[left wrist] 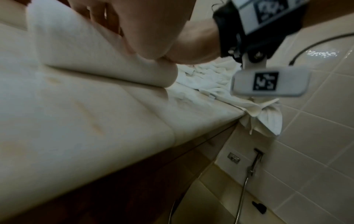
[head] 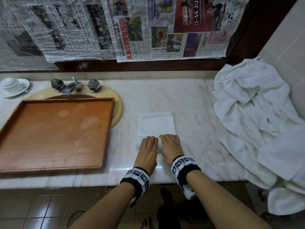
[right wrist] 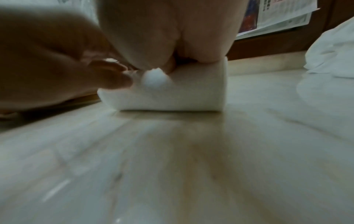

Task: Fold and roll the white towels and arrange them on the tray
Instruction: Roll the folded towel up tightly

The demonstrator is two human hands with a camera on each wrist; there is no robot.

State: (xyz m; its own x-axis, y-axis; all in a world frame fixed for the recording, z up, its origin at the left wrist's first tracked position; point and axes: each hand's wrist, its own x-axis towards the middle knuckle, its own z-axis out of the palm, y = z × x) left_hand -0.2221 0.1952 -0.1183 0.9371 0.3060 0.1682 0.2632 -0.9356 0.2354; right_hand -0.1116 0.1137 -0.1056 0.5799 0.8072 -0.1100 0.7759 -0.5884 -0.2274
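The left hand [head: 147,147] and right hand [head: 170,146] are hiding most of the rolled towel end [head: 158,142]; the towel heap [head: 257,123] is running off the right edge.

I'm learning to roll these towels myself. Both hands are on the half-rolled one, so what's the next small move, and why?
Probably roll forward again: both the left hand and right hand press the rolled end of the folded towel, whose far part lies flat; the tray holds no towels.
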